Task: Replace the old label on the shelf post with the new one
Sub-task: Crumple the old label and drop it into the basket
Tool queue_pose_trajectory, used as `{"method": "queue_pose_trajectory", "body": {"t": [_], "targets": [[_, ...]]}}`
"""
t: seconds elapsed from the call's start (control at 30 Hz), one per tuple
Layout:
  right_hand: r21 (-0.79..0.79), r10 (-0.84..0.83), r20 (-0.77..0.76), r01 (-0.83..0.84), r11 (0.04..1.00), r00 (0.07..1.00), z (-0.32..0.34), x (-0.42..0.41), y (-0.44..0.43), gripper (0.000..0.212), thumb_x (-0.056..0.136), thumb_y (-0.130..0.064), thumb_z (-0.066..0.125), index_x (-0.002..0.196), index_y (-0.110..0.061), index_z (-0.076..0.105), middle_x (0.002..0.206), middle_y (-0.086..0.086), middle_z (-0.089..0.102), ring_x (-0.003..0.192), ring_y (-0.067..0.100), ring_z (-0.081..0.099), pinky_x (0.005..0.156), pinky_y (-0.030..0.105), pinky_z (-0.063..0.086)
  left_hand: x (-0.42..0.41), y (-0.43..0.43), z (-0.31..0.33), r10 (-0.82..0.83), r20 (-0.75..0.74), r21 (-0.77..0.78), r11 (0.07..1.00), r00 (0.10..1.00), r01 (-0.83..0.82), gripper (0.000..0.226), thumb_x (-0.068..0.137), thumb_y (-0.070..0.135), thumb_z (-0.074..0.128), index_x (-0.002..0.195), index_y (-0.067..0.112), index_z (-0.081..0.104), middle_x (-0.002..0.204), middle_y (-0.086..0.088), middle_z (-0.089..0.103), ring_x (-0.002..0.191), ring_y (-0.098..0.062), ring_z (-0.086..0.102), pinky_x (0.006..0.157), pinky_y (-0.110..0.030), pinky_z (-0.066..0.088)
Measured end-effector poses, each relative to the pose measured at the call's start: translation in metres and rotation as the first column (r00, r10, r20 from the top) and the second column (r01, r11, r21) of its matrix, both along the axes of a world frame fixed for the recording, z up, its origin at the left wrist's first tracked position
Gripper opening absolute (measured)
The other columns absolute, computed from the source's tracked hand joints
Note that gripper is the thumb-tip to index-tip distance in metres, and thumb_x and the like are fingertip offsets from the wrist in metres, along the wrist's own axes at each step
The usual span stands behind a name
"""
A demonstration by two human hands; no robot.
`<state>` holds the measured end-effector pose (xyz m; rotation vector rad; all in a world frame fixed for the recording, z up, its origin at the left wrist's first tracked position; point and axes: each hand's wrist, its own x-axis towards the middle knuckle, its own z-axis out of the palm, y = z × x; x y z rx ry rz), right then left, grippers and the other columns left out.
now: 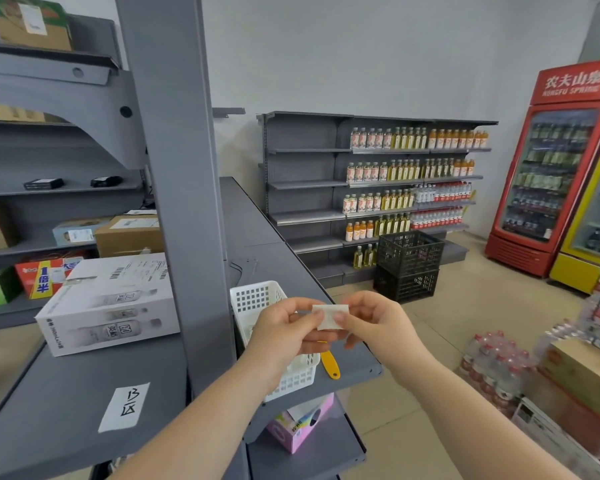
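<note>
A small white label (329, 316) is pinched between my left hand (286, 332) and my right hand (374, 327), held in the air above a white plastic basket (257, 299) on the grey shelf. The label's visible face is blank. The grey shelf post (177, 188) rises just left of my hands, and no label shows on its visible face. Another white label with handwritten characters (125, 407) lies flat on the shelf surface at the lower left.
A yellow-handled tool (329, 365) lies beside the basket. A white carton (108, 303) sits on the shelf left of the post. Black crates (407, 265), drink shelves, a red fridge (555, 168) and bottled-water packs (492, 368) stand across the aisle.
</note>
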<state>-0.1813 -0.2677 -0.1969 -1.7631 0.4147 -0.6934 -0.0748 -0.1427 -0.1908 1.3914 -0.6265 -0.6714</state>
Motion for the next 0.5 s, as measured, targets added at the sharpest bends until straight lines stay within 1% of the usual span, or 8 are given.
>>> {"method": "queue_pose_trajectory", "body": {"t": [0.07,0.13,0.23,0.3,0.37,0.4,0.47,0.5], "targets": [[-0.018,0.008,0.073,-0.007,1.000,0.997,-0.001,-0.001,0.002,0.010,0.084,-0.003,0.068,0.089,-0.011,0.066,0.067,0.010,0.069,0.053,0.018,0.062,0.053,0.027,0.052,0.001,0.000,0.000,-0.014,-0.027,-0.036,0.999,1.000,0.013,0.014,0.091,0.002,0.058,0.094,0.010,0.069,0.074,-0.010,0.078,0.068,-0.024,0.076,0.060,-0.029,0.061],[-0.023,0.017,0.125,-0.015,1.000,0.992,-0.001,-0.001,0.002,0.013,0.083,0.001,0.067,0.087,-0.011,0.068,0.065,0.012,0.067,0.053,0.020,0.060,0.053,0.027,0.052,0.002,0.000,0.000,-0.048,-0.100,-0.079,0.996,0.994,0.040,0.018,0.090,-0.001,0.057,0.086,0.011,0.069,0.072,-0.012,0.077,0.065,-0.023,0.075,0.057,-0.028,0.060],[-0.058,0.053,0.112,-0.047,0.997,0.992,0.000,-0.001,0.000,0.017,0.082,0.005,0.066,0.077,-0.009,0.072,0.067,0.014,0.068,0.056,0.023,0.059,0.059,0.028,0.053,0.005,0.001,0.001,-0.118,-0.206,-0.114,0.989,0.971,0.096,0.026,0.089,-0.007,0.052,0.078,0.009,0.069,0.075,-0.016,0.076,0.065,-0.023,0.075,0.058,-0.028,0.061],[-0.065,0.083,0.069,-0.079,0.995,0.994,0.002,-0.003,-0.003,0.019,0.081,0.006,0.066,0.076,-0.010,0.074,0.070,0.011,0.072,0.059,0.022,0.063,0.063,0.027,0.054,0.010,0.003,0.000,-0.164,-0.251,-0.128,0.982,0.954,0.136,0.030,0.089,-0.008,0.046,0.077,0.006,0.070,0.079,-0.021,0.076,0.069,-0.026,0.075,0.061,-0.031,0.062],[-0.081,0.107,0.006,-0.107,0.991,0.994,0.003,-0.005,-0.005,0.017,0.080,0.004,0.068,0.080,-0.010,0.076,0.073,0.008,0.075,0.064,0.022,0.068,0.068,0.027,0.056,0.016,0.004,-0.001,-0.204,-0.261,-0.142,0.975,0.943,0.171,0.032,0.088,-0.004,0.040,0.079,0.003,0.070,0.083,-0.024,0.075,0.073,-0.030,0.074,0.067,-0.034,0.063],[-0.077,0.125,-0.018,-0.126,0.989,0.992,0.003,-0.006,-0.006,0.015,0.078,0.002,0.070,0.082,-0.011,0.076,0.077,0.010,0.075,0.068,0.025,0.069,0.071,0.029,0.058,0.018,0.004,-0.001,-0.210,-0.256,-0.140,0.974,0.944,0.179,0.032,0.089,-0.001,0.039,0.080,0.002,0.069,0.084,-0.024,0.074,0.074,-0.031,0.074,0.069,-0.035,0.063],[-0.044,0.157,-0.032,-0.159,0.986,0.987,0.004,-0.007,-0.005,0.015,0.073,-0.006,0.077,0.086,-0.013,0.076,0.085,0.017,0.074,0.077,0.032,0.070,0.078,0.034,0.059,0.019,0.002,-0.002,-0.185,-0.204,-0.104,0.981,0.961,0.166,0.021,0.092,0.007,0.049,0.083,0.003,0.068,0.083,-0.022,0.075,0.072,-0.030,0.074,0.068,-0.033,0.062],[-0.037,0.154,-0.023,-0.154,0.987,0.988,0.004,-0.007,-0.003,0.014,0.072,-0.009,0.077,0.086,-0.013,0.076,0.086,0.018,0.074,0.077,0.032,0.070,0.078,0.034,0.059,0.019,0.000,-0.003,-0.157,-0.156,-0.081,0.986,0.975,0.146,0.013,0.091,0.008,0.057,0.086,0.004,0.068,0.082,-0.020,0.076,0.071,-0.028,0.074,0.067,-0.032,0.062]]}}
